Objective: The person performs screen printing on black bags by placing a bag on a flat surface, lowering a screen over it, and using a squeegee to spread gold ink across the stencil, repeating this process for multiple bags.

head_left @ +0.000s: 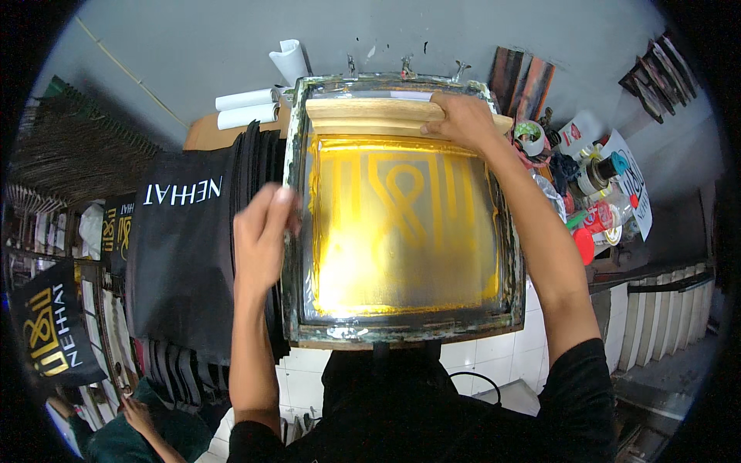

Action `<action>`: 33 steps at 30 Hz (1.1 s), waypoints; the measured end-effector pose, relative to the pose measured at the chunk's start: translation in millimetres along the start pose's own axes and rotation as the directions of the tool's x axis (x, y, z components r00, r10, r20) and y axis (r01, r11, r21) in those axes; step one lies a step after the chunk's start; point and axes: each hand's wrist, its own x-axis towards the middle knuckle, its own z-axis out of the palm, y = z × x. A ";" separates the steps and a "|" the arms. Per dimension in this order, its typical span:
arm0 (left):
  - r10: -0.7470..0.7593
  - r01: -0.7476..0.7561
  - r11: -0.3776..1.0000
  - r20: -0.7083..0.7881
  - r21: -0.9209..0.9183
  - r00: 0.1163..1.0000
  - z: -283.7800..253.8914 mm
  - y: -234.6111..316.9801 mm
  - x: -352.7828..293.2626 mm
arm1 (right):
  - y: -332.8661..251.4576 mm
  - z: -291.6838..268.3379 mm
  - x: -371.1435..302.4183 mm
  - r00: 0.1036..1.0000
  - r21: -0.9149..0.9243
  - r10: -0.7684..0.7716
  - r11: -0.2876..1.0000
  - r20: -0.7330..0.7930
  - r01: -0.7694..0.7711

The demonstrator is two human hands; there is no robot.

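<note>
left hand [262,231] grips metal screen frame [292,255]; right hand [463,119] presses wooden squeegee [370,116].

Stack of black fabric pieces [181,262] left of the frame, top one with white lettering. More black printed pieces with yellow and white design hanging at far left [50,332] and further up [117,228]. Rolls of white paper [247,108] at back left, one more roll upright [289,60] against the grey wall [193,46]. Right side: cluster of tape rolls [531,137], bottles and jars [598,174], red-capped container [584,245]. Dark flat tools leaning on the wall at back right [523,77]. White tiled front of worktop [494,355] below. Another person's hand [139,413] and green sleeve [116,444] at lower left. White slatted rack [668,309] at right.
</note>
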 end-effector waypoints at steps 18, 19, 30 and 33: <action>0.253 -0.430 0.716 0.369 0.550 0.894 51.4 -39.3 175.6 | -5.0 3.4 -5.8 0.961 -0.264 0.248 0.942 0.124 -0.209; 0.246 -0.422 0.724 0.368 0.546 0.897 51.3 -39.5 170.5 | -5.0 4.6 -9.4 0.963 -0.274 0.245 0.940 0.117 -0.205; 0.322 -0.464 0.694 0.339 0.551 0.884 41.4 -49.1 98.4 | -32.5 -0.6 -72.6 0.979 -0.258 0.186 0.953 0.079 -0.160; 0.279 -0.442 0.717 0.360 0.538 0.890 39.8 -41.2 71.5 | -34.8 5.1 -99.8 0.988 -0.276 0.152 0.950 0.010 -0.143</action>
